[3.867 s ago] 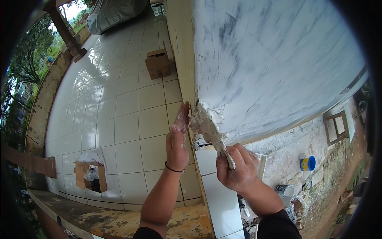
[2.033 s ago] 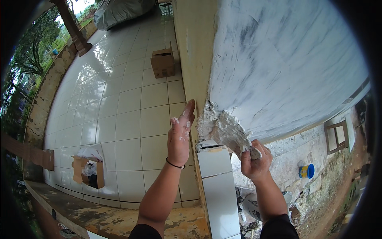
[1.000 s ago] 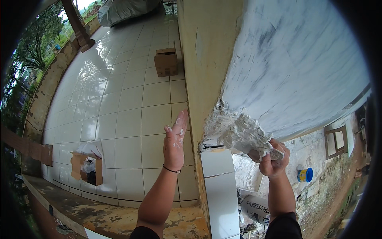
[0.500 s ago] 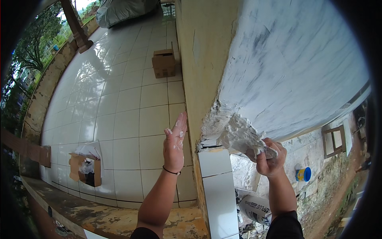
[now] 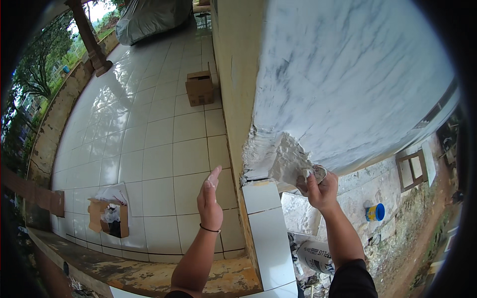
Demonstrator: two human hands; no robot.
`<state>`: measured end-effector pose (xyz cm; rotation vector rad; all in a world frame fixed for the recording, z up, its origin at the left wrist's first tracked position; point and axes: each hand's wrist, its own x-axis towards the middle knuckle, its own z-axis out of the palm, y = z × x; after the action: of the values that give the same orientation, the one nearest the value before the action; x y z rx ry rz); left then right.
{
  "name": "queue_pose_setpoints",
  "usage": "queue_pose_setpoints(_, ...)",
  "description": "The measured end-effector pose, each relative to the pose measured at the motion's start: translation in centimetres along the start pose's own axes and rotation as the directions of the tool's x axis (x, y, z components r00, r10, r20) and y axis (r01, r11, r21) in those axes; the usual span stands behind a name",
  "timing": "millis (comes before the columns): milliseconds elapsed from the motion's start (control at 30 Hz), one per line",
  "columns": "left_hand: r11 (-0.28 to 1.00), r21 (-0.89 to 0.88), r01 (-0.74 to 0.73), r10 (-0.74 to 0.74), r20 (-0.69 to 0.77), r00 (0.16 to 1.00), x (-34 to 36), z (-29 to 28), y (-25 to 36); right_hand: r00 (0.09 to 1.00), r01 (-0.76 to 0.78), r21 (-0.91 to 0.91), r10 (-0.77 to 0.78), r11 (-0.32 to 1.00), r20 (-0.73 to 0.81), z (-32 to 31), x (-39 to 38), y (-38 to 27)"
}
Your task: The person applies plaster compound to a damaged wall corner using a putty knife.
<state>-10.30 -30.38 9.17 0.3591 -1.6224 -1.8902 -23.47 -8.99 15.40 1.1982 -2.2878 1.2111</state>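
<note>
My right hand grips a plaster-coated spreading tool, seemingly a putty knife; a thick layer of white paste hides most of its blade. It is held against the lower corner of the marbled white-grey wall, where rough wet plaster covers the edge. Left of this corner, my left hand is upright in the air, its fingers stretched out, with white smears on it and nothing held. A white-tiled ledge runs below the plastered corner.
An open cardboard box with plastic bags stands on the tiled floor, another box by the wall. On the right are a blue bucket, a white sack and a wooden frame. Far back is a covered vehicle.
My right hand and the loaded tool have shifted left, closer in against the wall corner. The left hand has dropped lower and a little away from the wall. The view has turned slightly.
</note>
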Motion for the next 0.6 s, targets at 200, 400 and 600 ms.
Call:
queue_pose_setpoints(200, 0.926, 0.378, -0.008, -0.016, 0.062, 0.998, -12.8, 2.8, 2.1, 0.778, -0.429, 0.735, 0.628, 0.525, 0.005, 0.2, -8.0, -6.3)
queue_pose_setpoints(400, 0.937, 0.045, 0.346, -0.349, 0.134, 0.928, -20.8, 5.1, 7.8, 0.617, -0.35, 0.924, 0.78, 0.157, 0.101, -1.2, -14.3, -13.6)
queue_pose_setpoints(600, 0.891, 0.046, 0.451, -0.452, 0.171, 0.875, -25.9, 5.1, 13.7, 0.551, -0.365, 0.925, 0.825, 0.104, 0.125, -3.4, -18.2, -19.7)
